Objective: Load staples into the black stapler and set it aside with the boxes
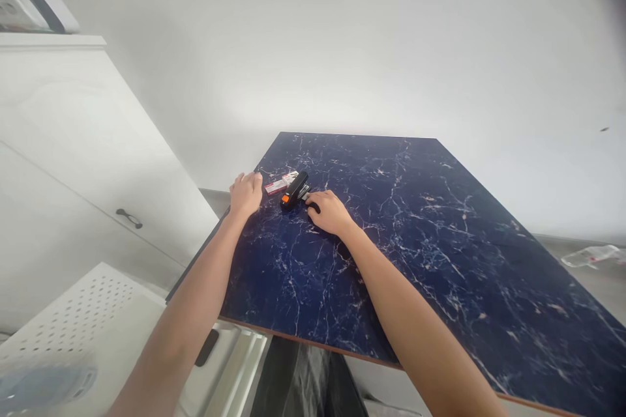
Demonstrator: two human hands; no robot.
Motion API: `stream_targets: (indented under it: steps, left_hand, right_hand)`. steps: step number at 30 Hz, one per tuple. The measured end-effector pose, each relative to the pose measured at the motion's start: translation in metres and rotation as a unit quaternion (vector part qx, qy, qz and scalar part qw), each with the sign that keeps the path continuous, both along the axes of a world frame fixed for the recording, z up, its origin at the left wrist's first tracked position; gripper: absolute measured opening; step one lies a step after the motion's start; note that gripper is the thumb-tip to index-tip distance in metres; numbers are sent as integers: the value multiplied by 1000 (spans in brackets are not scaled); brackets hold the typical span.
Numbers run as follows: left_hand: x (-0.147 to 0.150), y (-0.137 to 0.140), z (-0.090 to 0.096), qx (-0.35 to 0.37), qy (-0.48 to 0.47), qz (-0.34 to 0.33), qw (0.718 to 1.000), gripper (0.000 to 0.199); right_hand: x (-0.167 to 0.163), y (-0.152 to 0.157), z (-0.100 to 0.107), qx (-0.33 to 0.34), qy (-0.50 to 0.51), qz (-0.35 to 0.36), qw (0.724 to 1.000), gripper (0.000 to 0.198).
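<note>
On the dark blue marbled table (415, 221) lies a black stapler (295, 191) with an orange end. Tucked behind it is a small red and white box (281, 184). My right hand (328, 210) is at the stapler's right side, thumb and fingers closed around a small silvery piece (304, 193), which looks like a strip of staples. The fingers hide most of that piece. Left of the box, my left hand (246, 195) rests on the table's left edge with its fingers curled in. It is apart from the stapler and the box, and nothing shows in it.
A white cabinet (88, 143) with a dark handle (129, 218) stands left of the table. Below it is a white surface with punched holes (78, 306). A white wall (352, 45) closes off the back. Clear plastic packaging (591, 255) lies beyond the right edge.
</note>
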State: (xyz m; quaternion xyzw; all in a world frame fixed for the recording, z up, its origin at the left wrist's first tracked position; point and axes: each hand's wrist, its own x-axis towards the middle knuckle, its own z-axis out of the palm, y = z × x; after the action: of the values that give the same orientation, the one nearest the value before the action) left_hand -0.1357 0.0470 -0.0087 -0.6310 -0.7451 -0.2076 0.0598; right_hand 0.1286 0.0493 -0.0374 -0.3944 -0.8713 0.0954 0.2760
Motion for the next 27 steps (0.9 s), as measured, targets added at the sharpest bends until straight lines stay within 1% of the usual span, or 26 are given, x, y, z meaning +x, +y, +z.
stream_targets:
  steps: [2,4,7,9,10,12,13,15,17,20,22,23,25,27]
  left_hand:
    - [0,0,-2,-24,-1,-24,999,53]
    - [1,-1,-3,-28,6,-27,999,51]
    - [4,-2,0,-11,13,-18,1000,50]
    - [8,-3,2,20,2,-43,999,49]
    - [11,-3,3,40,-11,-71,997,48]
    - [20,-6,4,64,-35,-151,986,44]
    - [25,-8,4,67,-39,-191,978,42]
    - [38,-13,4,64,-27,-247,967,47]
    - [52,-20,5,69,-13,-275,959,52]
    - [72,-31,8,85,-24,-305,948,46]
    - [86,-42,9,82,-43,-344,934,41]
    - [92,-47,10,74,-51,-370,925,39]
    - [108,-59,12,46,-60,-428,901,37]
    - [125,-71,15,13,-62,-489,870,38]
  right_hand:
    - [0,-1,0,0,0,-3,1000,22]
    - [0,-1,1,0,2,-6,1000,22]
    - [0,-1,0,2,1,-7,1000,22]
    - [0,0,0,2,-2,-7,1000,21]
    - [0,0,-1,2,-3,-7,1000,21]
    - [1,-1,-1,5,2,-8,1000,20]
    - [1,-1,-1,8,8,-9,1000,21]
    - [1,-1,-1,18,28,-15,999,22]
    - [0,-2,1,27,53,-36,998,22]
    - [1,-5,5,29,106,-81,991,22]
    - [7,-12,8,27,149,-95,984,26]
    - [14,-17,9,27,166,-93,981,30]
    - [34,-30,11,32,174,-56,983,40]
    - [62,-46,12,38,147,25,988,49]
